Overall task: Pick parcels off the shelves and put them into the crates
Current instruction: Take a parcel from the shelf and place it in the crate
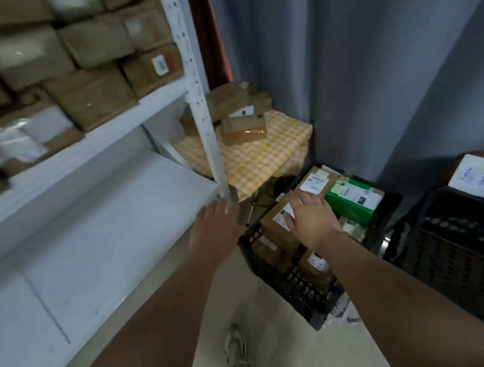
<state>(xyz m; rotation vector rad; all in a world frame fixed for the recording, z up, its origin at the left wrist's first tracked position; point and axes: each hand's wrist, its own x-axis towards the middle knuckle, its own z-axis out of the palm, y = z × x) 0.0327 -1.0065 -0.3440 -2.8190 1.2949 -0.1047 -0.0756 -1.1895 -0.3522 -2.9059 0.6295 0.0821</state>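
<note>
Now, with the right hand, fingers spread loosely, over the brown parcel in the black crate and the left hand open (holding nothing) beside the shelf post, settle it flat before reaching for more shelf parcels.

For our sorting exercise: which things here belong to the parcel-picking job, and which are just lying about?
Job: brown parcels, shelf, black crate, green box inside it, second black crate, left hand, right hand.
Lying about: yellow checked cloth, grey curtain, shoe.

A white label on a brown parcel seems to read "2-2".
</note>
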